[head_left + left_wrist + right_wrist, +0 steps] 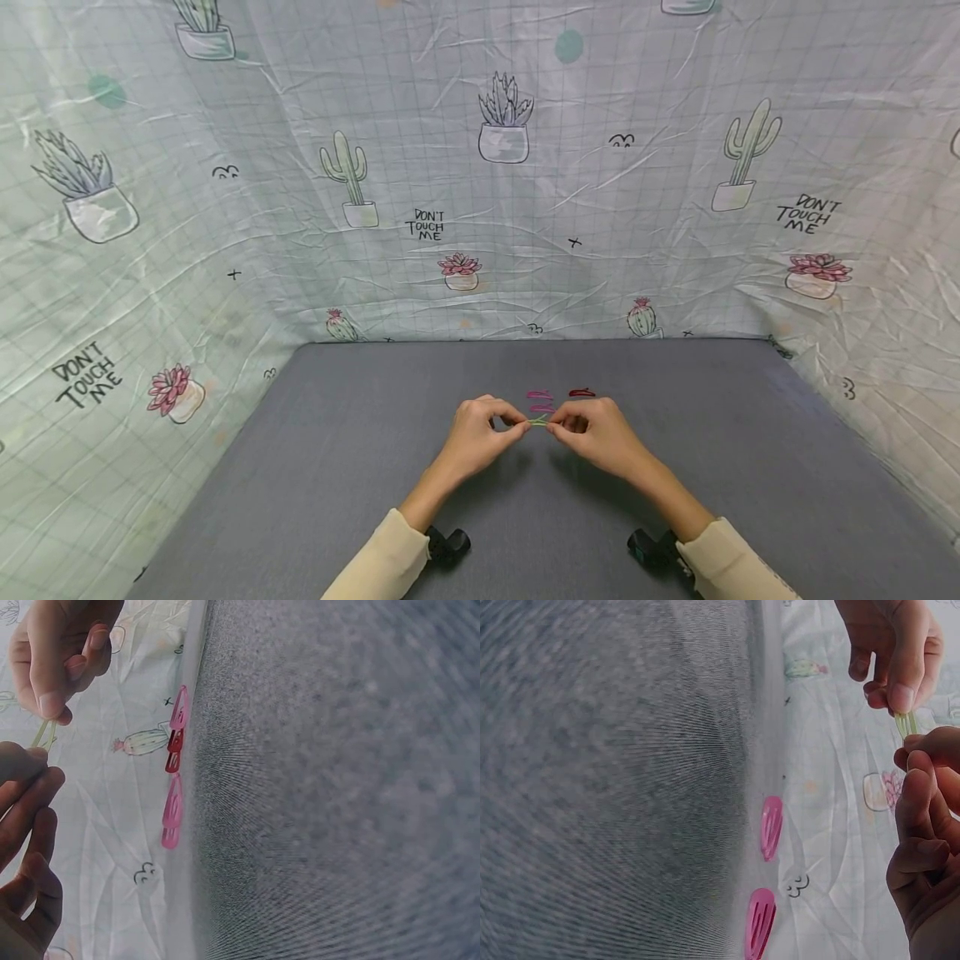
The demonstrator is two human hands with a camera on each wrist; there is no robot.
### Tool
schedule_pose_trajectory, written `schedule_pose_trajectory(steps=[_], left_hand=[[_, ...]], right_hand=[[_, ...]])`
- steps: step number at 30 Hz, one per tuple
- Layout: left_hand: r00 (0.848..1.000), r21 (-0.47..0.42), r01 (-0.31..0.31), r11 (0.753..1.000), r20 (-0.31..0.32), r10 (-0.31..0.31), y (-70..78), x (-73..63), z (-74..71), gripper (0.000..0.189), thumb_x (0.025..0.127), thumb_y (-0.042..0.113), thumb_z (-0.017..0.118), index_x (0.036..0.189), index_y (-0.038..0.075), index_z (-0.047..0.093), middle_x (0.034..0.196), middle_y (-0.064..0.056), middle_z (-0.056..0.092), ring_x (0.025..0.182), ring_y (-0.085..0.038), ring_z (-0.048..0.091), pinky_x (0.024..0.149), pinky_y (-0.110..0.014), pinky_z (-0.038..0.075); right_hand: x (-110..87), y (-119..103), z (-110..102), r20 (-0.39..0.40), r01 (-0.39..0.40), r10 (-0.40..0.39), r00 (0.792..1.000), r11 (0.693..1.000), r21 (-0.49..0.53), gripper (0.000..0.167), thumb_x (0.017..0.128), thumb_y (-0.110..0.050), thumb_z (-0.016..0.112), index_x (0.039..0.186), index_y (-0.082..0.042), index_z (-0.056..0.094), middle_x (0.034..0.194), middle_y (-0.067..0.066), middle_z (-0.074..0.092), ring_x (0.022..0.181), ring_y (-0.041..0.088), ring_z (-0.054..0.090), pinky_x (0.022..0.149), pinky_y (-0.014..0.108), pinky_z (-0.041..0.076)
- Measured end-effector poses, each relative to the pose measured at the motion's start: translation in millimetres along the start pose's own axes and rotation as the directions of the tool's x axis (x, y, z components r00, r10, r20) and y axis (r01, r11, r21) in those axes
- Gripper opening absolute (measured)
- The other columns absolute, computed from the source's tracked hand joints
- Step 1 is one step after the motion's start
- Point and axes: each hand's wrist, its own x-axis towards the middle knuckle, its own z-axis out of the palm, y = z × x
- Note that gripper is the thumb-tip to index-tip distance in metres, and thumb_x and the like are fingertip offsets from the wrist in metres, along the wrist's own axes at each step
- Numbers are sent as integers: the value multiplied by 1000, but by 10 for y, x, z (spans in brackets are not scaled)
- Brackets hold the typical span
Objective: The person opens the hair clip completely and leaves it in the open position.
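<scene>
Just above the grey table, both hands pinch a light green snap hair clip (pixel 538 422) from its two ends. My left hand (pixel 483 435) grips one end between thumb and forefinger. The other end sits between the thumb and forefinger of my right hand (pixel 597 433). In the right wrist view, the clip's slim green prongs (pixel 905 724) show between the fingertips, which cover both ends. Beyond the hands lie a pink hair clip (pixel 539 394), a second pink clip (pixel 542 409) and a dark red clip (pixel 582 392).
The grey table (pixel 337 467) spreads around the hands. A pale cloth (pixel 510 208) printed with cacti hangs behind it and along both sides. Dark devices are strapped at the left wrist (pixel 448 547) and the right wrist (pixel 652 550).
</scene>
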Motion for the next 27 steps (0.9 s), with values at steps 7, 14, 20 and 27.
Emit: schedule_pose_trajectory(steps=[7,14,20,27], left_hand=[[1000,-27,6,1000,3,-6,40,43,10,7,91,18,79,87,15,84,85,2,78,80,-21,70,64,-19,46],[999,-63,47,997,25,-45,41,210,27,6,91,21,80,88,17,84,85,4,78,79,-15,69,65,-19,47],[992,-122,111,986,74,-102,-16,382,61,7,90,22,81,88,18,84,83,4,79,76,-5,67,64,-22,51],[963,-109,225,968,173,-205,-104,471,141,7,90,21,81,91,15,85,87,2,80,74,-4,67,67,-23,54]], right_hand=[[8,-6,-67,0,11,-11,1000,1000,19,10,88,-4,79,84,-13,80,66,-8,64,53,-4,50,51,22,47],[106,46,-177,11,9,-9,1000,1000,-2,8,89,-5,78,84,-10,80,64,-8,65,52,-2,50,49,23,46],[224,146,-281,90,-64,67,994,997,-39,5,91,-8,77,87,-9,80,64,-6,66,50,1,51,49,24,47],[279,311,-265,203,-213,221,954,975,-58,9,94,-12,74,92,-6,81,63,-4,65,46,7,53,46,26,46]])
